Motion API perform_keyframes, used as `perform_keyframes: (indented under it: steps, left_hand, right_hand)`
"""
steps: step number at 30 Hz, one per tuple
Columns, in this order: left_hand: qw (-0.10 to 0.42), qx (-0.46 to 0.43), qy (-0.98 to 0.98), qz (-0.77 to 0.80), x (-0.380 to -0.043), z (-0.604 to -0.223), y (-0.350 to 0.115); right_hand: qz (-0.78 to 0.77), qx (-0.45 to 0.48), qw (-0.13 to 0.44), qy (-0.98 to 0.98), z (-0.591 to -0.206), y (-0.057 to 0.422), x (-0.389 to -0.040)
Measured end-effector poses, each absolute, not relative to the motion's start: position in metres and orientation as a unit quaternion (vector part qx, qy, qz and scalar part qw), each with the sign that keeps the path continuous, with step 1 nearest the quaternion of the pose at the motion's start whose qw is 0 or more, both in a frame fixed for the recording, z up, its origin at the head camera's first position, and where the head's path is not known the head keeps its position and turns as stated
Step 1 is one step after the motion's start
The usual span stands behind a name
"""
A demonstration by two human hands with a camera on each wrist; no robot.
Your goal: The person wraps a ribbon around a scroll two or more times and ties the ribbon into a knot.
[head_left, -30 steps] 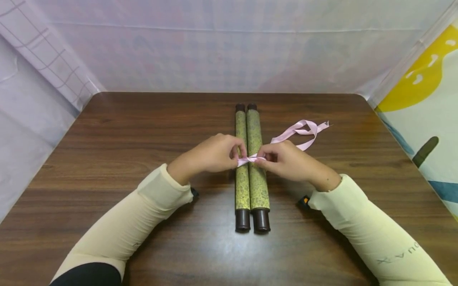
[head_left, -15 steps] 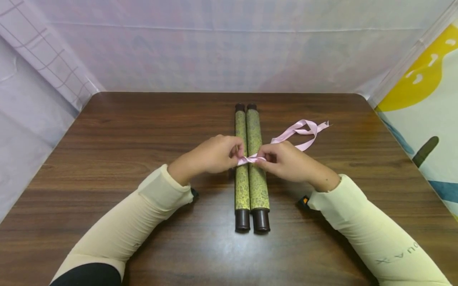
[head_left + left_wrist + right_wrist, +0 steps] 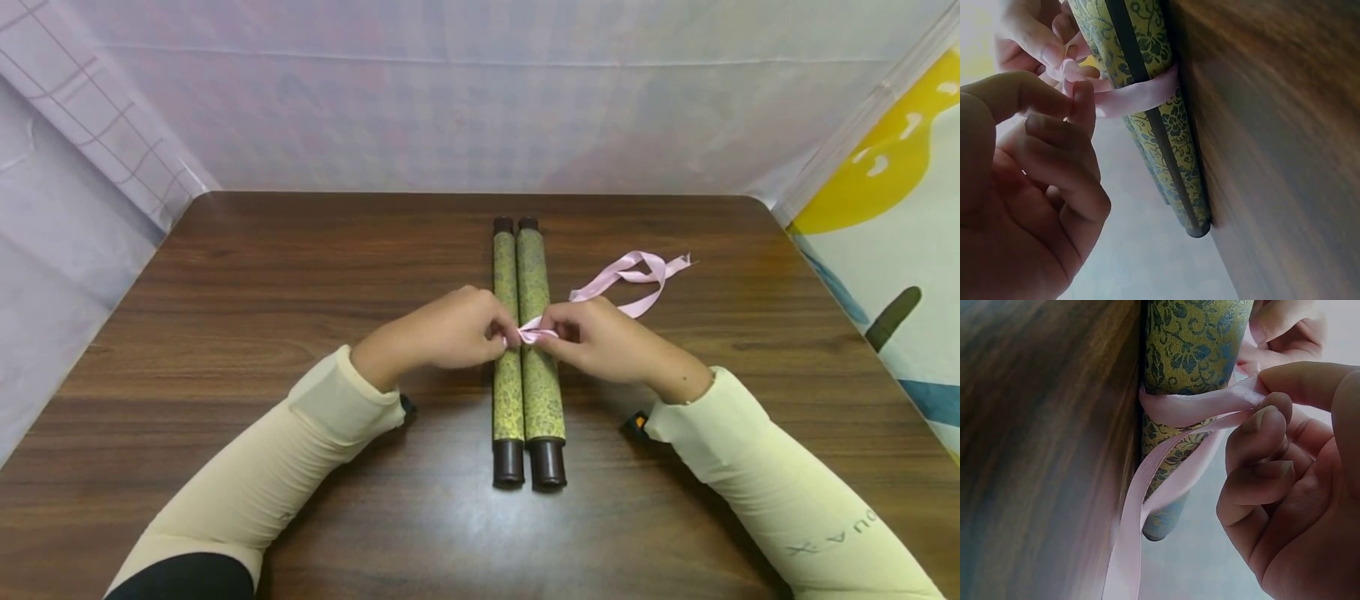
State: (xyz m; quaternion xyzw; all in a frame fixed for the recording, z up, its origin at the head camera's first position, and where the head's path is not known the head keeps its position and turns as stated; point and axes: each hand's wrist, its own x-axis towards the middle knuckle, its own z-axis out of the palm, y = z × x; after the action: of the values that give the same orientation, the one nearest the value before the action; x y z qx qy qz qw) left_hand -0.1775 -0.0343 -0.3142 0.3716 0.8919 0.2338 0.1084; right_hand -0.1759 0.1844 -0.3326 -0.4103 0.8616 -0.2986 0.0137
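Observation:
Two scrolls lie side by side on the wooden table, a left one (image 3: 507,392) and a right one (image 3: 543,392), covered in yellow-green floral brocade with dark end knobs. Around them runs a pink ribbon (image 3: 1138,97), crossed on top between the hands. My left hand (image 3: 461,327) pinches the ribbon over the left scroll with thumb and forefinger. Over the right scroll, my right hand (image 3: 600,337) pinches the ribbon too. In the right wrist view the ribbon (image 3: 1204,406) passes into the right fingertips, and a loose length trails down beside the scroll.
The ribbon's long tail (image 3: 652,279) lies looped on the table (image 3: 337,250) to the right of the scrolls. A pale curtain (image 3: 450,108) hangs behind the far table edge. Patterned cloth (image 3: 900,167) hangs at the right.
My left fingers have shifted slightly right along the ribbon, onto the crossing between the scrolls. The right hand and the scrolls stay almost where they were.

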Motion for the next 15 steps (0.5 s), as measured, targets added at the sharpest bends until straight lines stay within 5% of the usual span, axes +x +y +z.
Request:
perform_keyframes:
  steps: [15]
  left_hand:
    - [0.054, 0.309, 0.908, 0.277, -0.1816, -0.3151, -0.0366]
  right_hand:
    - [-0.293, -0.413, 0.007, 0.862, -0.3324, 0.1857, -0.1765]
